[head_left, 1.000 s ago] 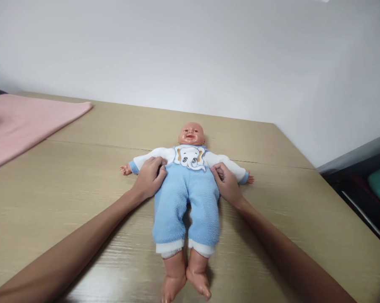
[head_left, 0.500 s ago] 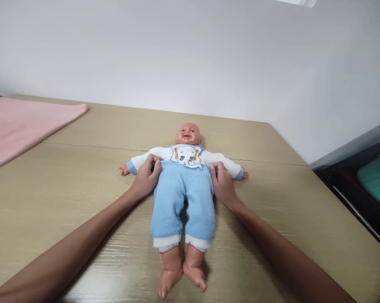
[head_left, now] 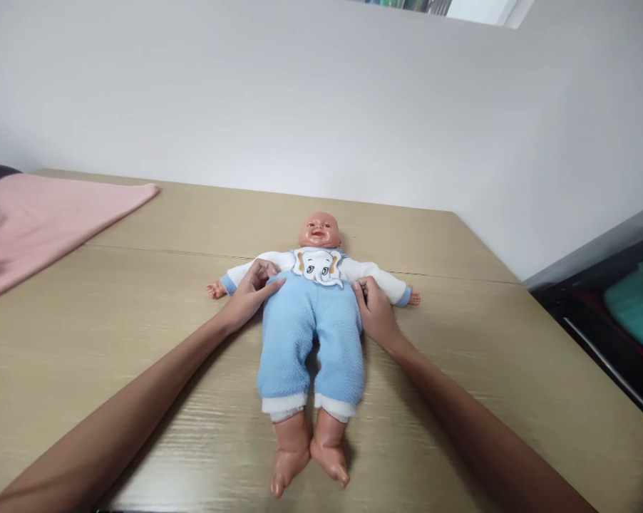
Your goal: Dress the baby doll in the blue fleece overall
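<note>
A baby doll [head_left: 316, 320] lies on its back on the wooden table, arms spread out and bare feet towards me. It wears a blue and white outfit [head_left: 289, 342] with an elephant face patch [head_left: 317, 267] on the chest. My left hand [head_left: 254, 292] rests at the doll's side below its arm, the thumb lying on the blue cloth and apart from the fingers. On the opposite side, my right hand [head_left: 376, 306] is closed, pinching the edge of the blue cloth at waist height.
Pink cloth [head_left: 43, 221] is spread over the left part of the table [head_left: 193, 221]. A pale wall [head_left: 247, 100] rises behind it. Beyond the right edge stands a dark piece of furniture [head_left: 572, 299] with a green item [head_left: 636, 303].
My left thumb and fingers have come apart from their pinch on the cloth, and the thumb now stretches over it. My right hand keeps its grip. The view has tilted up slightly.
</note>
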Tool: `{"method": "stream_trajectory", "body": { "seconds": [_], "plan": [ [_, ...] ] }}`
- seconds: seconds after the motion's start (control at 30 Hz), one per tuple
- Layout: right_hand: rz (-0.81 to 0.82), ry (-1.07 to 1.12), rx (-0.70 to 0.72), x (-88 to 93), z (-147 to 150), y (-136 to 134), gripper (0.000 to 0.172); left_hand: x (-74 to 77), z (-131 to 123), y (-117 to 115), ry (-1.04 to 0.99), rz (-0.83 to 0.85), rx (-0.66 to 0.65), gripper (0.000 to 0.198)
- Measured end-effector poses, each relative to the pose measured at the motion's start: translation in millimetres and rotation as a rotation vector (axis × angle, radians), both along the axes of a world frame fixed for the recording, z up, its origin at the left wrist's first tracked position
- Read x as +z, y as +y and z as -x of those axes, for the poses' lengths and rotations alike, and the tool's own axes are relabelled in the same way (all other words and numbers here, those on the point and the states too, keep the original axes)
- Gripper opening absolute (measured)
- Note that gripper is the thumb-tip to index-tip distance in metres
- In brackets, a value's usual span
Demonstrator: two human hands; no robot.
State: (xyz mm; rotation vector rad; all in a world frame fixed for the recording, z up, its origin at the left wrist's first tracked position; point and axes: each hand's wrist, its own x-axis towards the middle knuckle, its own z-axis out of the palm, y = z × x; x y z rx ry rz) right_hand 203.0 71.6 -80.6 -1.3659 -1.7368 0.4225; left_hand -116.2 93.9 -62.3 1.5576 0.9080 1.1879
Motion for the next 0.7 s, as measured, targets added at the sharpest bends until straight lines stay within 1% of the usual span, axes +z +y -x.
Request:
{"method": "stream_trajectory", "body": {
  "seconds": [0.13,0.23,0.3,0.37,0.43,0.47,0.53,0.6,0.63,0.7],
  "plan": [
    [-0.022,0.02,-0.006,-1.3,0.0,0.7,0.025,1.2,0.7,-4.4,0.267,-0.118,0.113,0.028],
    [-0.05,0.053,-0.024,-1.9,1.0,1.0,0.02,4.6,0.9,-13.0,0.459,-0.172,0.225,0.032],
    [-0.075,0.075,-0.045,-0.2,2.2,-3.5,0.018,9.6,0.5,-26.1,0.53,-0.202,0.29,0.036],
    [-0.106,0.072,-0.074,4.1,3.9,-16.4,0.022,15.7,-0.6,-48.9,0.56,-0.182,0.315,0.043],
    [-0.113,0.054,-0.097,11.0,7.2,-41.5,0.03,20.3,-3.0,-82.2,0.575,-0.099,0.314,0.054],
    [-0.095,0.047,-0.098,15.0,9.9,-59.1,0.035,21.2,-4.8,-102.3,0.582,-0.078,0.308,0.06],
    [0.001,0.068,-0.077,23.1,17.7,-102.4,0.044,19.3,-9.5,-146.2,0.569,-0.068,0.291,0.066],
    [0.073,0.053,-0.032,29.0,27.8,-151.4,0.054,12.5,-15.4,-189.3,0.536,-0.069,0.279,0.063],
    [0.09,0.027,-0.007,30.4,33.0,-175.1,0.061,7.7,-18.4,-208.2,0.533,-0.083,0.311,0.064],
    [0.113,-0.072,0.023,29.4,42.3,-215.2,0.085,-3.2,-23.7,-237.4,0.569,-0.124,0.316,0.077]
  ]
}}
